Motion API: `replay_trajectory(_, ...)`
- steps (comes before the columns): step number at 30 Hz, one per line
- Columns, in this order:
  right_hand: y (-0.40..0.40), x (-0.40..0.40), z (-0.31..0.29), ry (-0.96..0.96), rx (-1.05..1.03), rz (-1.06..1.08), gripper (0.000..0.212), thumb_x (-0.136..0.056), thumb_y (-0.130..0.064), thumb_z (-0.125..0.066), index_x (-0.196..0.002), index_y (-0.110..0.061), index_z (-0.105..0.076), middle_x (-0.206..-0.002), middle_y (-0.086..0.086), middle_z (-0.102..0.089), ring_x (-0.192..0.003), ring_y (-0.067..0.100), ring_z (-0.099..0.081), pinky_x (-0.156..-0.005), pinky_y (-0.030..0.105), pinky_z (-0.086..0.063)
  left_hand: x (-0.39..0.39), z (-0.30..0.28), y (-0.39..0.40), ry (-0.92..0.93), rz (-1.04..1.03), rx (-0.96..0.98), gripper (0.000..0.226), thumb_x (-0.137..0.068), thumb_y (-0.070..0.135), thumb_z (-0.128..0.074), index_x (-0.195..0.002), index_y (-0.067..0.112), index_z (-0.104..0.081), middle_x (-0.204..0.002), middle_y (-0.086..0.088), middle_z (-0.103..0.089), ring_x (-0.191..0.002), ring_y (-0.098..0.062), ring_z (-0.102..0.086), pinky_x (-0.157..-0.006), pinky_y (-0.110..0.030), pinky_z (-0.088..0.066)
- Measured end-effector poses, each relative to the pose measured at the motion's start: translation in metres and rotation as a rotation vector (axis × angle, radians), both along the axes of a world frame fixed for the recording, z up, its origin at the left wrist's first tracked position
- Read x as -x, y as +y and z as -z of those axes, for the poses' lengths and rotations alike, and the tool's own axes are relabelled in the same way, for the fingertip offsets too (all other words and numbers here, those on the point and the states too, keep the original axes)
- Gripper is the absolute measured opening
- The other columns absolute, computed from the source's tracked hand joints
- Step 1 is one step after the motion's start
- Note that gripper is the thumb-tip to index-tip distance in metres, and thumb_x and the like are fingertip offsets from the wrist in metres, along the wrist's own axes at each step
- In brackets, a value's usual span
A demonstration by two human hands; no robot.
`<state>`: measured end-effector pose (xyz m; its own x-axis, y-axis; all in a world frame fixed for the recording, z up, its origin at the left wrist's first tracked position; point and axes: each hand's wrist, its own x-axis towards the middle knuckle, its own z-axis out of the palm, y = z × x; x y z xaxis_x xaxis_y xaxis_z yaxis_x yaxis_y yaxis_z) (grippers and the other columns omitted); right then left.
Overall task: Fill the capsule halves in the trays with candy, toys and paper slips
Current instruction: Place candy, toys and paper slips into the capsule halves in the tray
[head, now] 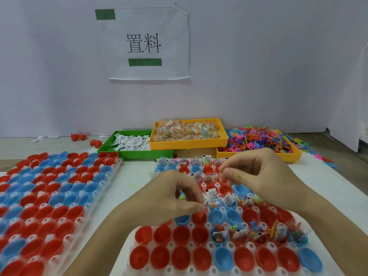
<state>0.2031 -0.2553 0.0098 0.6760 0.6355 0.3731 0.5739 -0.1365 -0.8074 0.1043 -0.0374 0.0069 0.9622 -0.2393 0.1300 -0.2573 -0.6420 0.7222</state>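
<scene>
A white tray (127, 243) in front of me holds red and blue capsule halves; several carry candy, paper slips and small toys, while the near rows sit bare. My left hand (171, 198) hovers over the tray's middle and pinches a small red toy (202, 212) above a red half. My right hand (256, 172) is raised over the far rows, fingers curled round several small toys. A paper slip (212, 196) stands in a blue half between the hands.
A second tray (115, 166) of red and blue halves lies at the left. Behind stand a green bin (107, 149) of paper slips, a yellow bin (189, 144) of candy packets and a yellow bin (292, 155) of coloured toys. Loose red halves (78, 137) lie by the wall.
</scene>
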Motion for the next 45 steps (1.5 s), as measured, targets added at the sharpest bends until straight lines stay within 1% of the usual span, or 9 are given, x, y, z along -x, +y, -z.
replay_trajectory(6,-0.001,-0.003,0.001,-0.064,0.012,0.045,0.013,-0.090,-0.017,-0.070,-0.090,-0.026,-0.079,-0.084,-0.006,-0.076,-0.080,0.015,-0.073,-0.074,0.035,-0.061,0.003,0.002,-0.004,0.101,0.059,-0.184,0.007,-0.085,0.027,-0.075,-0.078,0.028,-0.073,-0.078,0.021,-0.063,-0.077,0.001,-0.060,-0.087,-0.006,-0.035)
replay_trajectory(13,-0.001,-0.003,0.002,-0.109,0.034,0.078,0.014,-0.090,-0.019,-0.070,-0.090,-0.030,-0.078,-0.086,-0.013,-0.075,-0.082,0.011,-0.071,-0.075,0.037,-0.059,0.002,0.005,-0.007,0.091,0.029,-0.237,0.010,-0.083,0.034,-0.077,-0.080,0.024,-0.076,-0.084,0.016,-0.062,-0.085,-0.001,-0.056,-0.078,-0.020,-0.046)
replay_trajectory(18,-0.002,-0.005,0.003,-0.126,0.042,0.091,0.014,-0.090,-0.019,-0.070,-0.090,-0.030,-0.078,-0.086,-0.015,-0.075,-0.084,0.009,-0.071,-0.075,0.036,-0.060,0.002,0.008,-0.006,0.039,0.005,-0.302,0.012,-0.080,0.042,-0.077,-0.083,0.031,-0.074,-0.087,0.020,-0.057,-0.091,0.002,-0.048,-0.079,-0.016,-0.042)
replay_trajectory(23,-0.004,-0.009,0.003,-0.130,0.020,0.107,0.014,-0.091,-0.018,-0.070,-0.090,-0.029,-0.078,-0.086,-0.015,-0.075,-0.081,0.010,-0.071,-0.074,0.035,-0.059,0.000,0.008,-0.004,-0.047,-0.017,-0.236,0.013,-0.078,0.040,-0.078,-0.083,0.029,-0.074,-0.085,0.015,-0.058,-0.082,-0.005,-0.053,-0.070,-0.021,-0.047)
replay_trajectory(29,-0.010,-0.020,0.006,-0.132,0.009,0.184,0.020,-0.094,-0.017,-0.065,-0.095,-0.033,-0.076,-0.088,-0.018,-0.074,-0.087,0.005,-0.070,-0.075,0.028,-0.059,-0.038,0.002,0.014,-0.268,-0.406,-0.222,0.017,-0.085,0.038,-0.070,-0.070,0.034,-0.063,-0.071,0.015,-0.062,-0.071,-0.003,-0.056,-0.061,-0.014,-0.043)
replay_trajectory(32,-0.013,-0.026,0.010,-0.123,-0.019,0.244,0.021,-0.094,-0.018,-0.065,-0.102,-0.035,-0.073,-0.090,-0.018,-0.074,-0.089,0.005,-0.069,-0.074,0.028,-0.059,-0.085,-0.006,0.036,-0.275,-0.595,-0.255,0.009,-0.092,0.016,-0.063,-0.086,0.020,-0.068,-0.085,0.005,-0.067,-0.076,-0.011,-0.060,-0.066,-0.020,-0.045)
replay_trajectory(36,-0.013,-0.028,0.011,-0.136,-0.030,0.258,0.023,-0.095,-0.016,-0.064,-0.102,-0.036,-0.072,-0.087,-0.019,-0.073,-0.086,0.005,-0.069,-0.074,0.028,-0.058,-0.141,-0.016,0.057,-0.239,-0.746,-0.310,0.021,-0.094,0.002,-0.054,-0.105,0.002,-0.072,-0.104,-0.017,-0.070,-0.091,-0.028,-0.065,-0.078,-0.032,-0.051)
replay_trajectory(42,-0.016,-0.030,0.010,-0.149,-0.029,0.271,0.023,-0.096,-0.012,-0.061,-0.101,-0.032,-0.073,-0.084,-0.021,-0.073,-0.084,0.002,-0.069,-0.073,0.025,-0.057,-0.181,-0.014,0.059,-0.016,-0.685,-0.470,0.036,-0.087,0.033,-0.074,-0.093,-0.003,-0.072,-0.093,-0.018,-0.069,-0.085,-0.026,-0.060,-0.082,-0.039,-0.054)
replay_trajectory(45,-0.017,-0.030,0.010,-0.144,-0.028,0.269,0.022,-0.096,-0.014,-0.062,-0.101,-0.032,-0.074,-0.084,-0.022,-0.072,-0.084,0.002,-0.069,-0.073,0.024,-0.057,-0.189,-0.012,0.060,-0.003,-0.724,-0.439,0.030,-0.084,0.021,-0.078,-0.098,-0.005,-0.073,-0.099,-0.019,-0.071,-0.094,-0.030,-0.066,-0.086,-0.041,-0.057)
